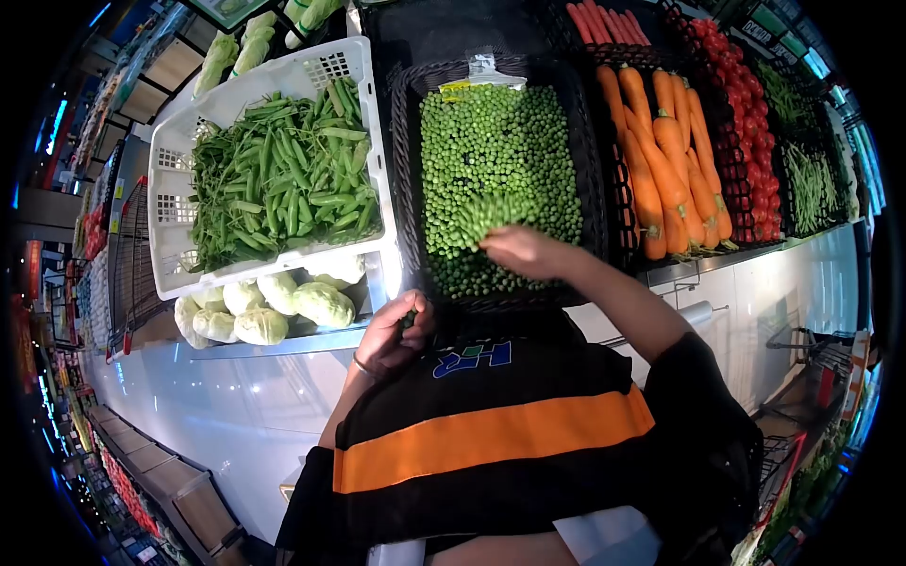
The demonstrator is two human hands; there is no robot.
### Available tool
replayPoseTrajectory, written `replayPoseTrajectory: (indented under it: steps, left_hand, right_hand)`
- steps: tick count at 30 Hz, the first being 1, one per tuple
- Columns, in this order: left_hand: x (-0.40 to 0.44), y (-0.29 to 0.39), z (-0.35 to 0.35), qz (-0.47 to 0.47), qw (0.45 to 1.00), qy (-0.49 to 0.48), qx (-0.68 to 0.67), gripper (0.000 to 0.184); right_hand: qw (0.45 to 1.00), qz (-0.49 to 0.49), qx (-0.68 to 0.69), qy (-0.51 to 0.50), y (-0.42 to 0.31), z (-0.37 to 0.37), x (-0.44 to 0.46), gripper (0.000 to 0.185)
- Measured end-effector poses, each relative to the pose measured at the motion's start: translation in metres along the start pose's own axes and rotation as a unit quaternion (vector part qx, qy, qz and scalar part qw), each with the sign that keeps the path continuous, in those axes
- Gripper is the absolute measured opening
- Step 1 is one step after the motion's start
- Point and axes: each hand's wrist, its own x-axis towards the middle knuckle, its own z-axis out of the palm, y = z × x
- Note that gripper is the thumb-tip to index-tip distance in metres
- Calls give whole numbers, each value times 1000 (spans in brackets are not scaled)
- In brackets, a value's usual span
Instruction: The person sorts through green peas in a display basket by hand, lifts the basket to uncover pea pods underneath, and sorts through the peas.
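A black basket (406,179) full of loose green peas (495,132) lies in front of me. Over its lower part is my right hand (530,253), fingers pressed together at the peas; a blurred patch of peas shows just beyond the fingertips. Whether the fingers hold anything is hidden. My left hand (394,330) is closed around a small dark green thing, possibly a pod, near the basket's lower left corner. To the left, a white plastic crate (377,160) holds green pea pods (293,170) and leafy bits.
Pale green vegetables (260,316) lie below the white crate. Right of the peas are carrots (670,151), red tomatoes (750,132) and green beans (810,184). A shopping cart (816,349) stands at the right; another wire cart (137,255) is at the left.
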Motion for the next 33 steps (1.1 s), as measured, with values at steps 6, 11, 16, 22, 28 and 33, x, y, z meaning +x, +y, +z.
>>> replayPoseTrajectory:
  steps: [6,11,16,22,28,33]
  left_hand:
    - [-10,-2,-6,21,999,-6,31,17]
    - [-7,-7,-9,-1,1000,-14,-14,16]
    - [-7,-5,-1,7,1000,-19,16,16]
    - [-9,-4,-12,9,1000,-7,-10,16]
    - [5,-1,-2,-10,1000,-3,4,16]
    - [13,2,4,-20,999,-20,42,16]
  right_hand:
    - [986,146,71,26,-21,-57,21,36]
    - [985,-3,117,-129,-42,24,22,33]
    - [992,90,77,-45,-17,16,53,36]
    - [991,53,-11,124,-2,-58,9,33]
    - [943,229,-106,-215,-7,-49,-40,24]
    - [988,147,-13,47,24,-59,-3,27]
